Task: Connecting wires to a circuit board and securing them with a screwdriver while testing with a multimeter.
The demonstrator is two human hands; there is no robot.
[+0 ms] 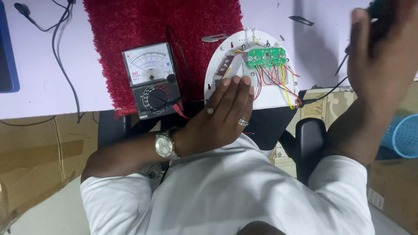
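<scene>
In the head view, we are pressing our left hand (226,115) flat, fingers spread, on the white housing (226,61), just below its green circuit board (266,56). Our right hand (379,56), raised right of the board, is closing its grip on a dark-handled probe (340,67). A slipping tip could bridge solder points or snag the red wires (272,78).
</scene>
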